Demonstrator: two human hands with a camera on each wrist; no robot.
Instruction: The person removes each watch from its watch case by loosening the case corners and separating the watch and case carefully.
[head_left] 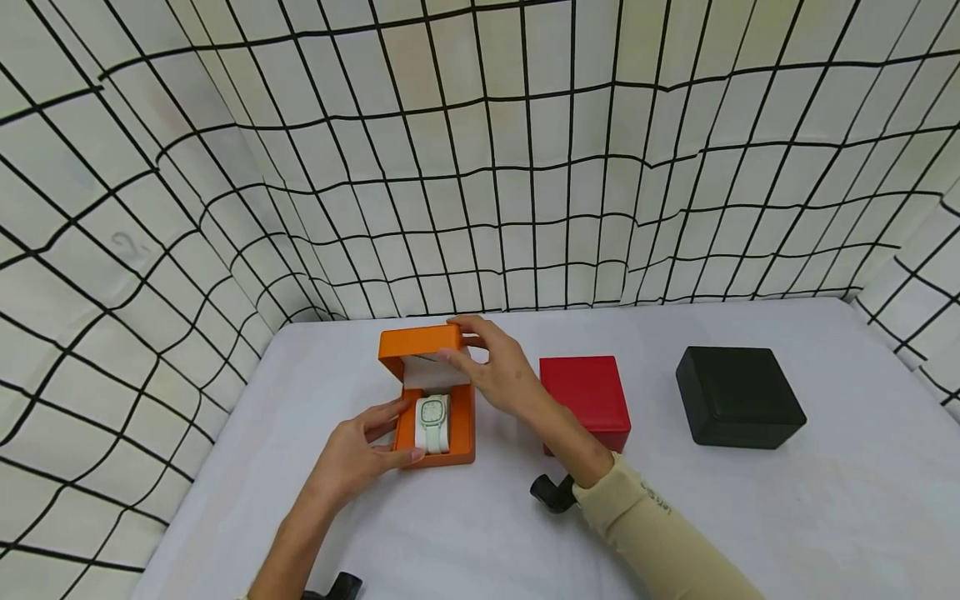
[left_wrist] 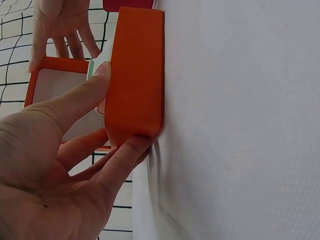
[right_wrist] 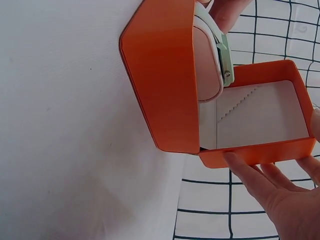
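Note:
An orange watch box [head_left: 463, 429] stands on the white table with its lid [head_left: 420, 340] raised. Inside, a pale green watch [head_left: 432, 411] is wrapped round a white cushion. My left hand [head_left: 351, 457] grips the base at its left side, with the thumb over the front edge; in the left wrist view the fingers reach under the base's corner [left_wrist: 135, 100]. My right hand [head_left: 504, 367] holds the lid's right side, thumb at the front rim and fingers behind. The right wrist view shows the lid's pale lining [right_wrist: 265, 112] and the watch's strap [right_wrist: 226, 62].
A red box [head_left: 585, 387] sits right of the orange one, partly behind my right forearm. Farther right is a black box [head_left: 738, 396]. White walls with black netting [head_left: 480, 167] surround the table [head_left: 465, 533] at back and sides.

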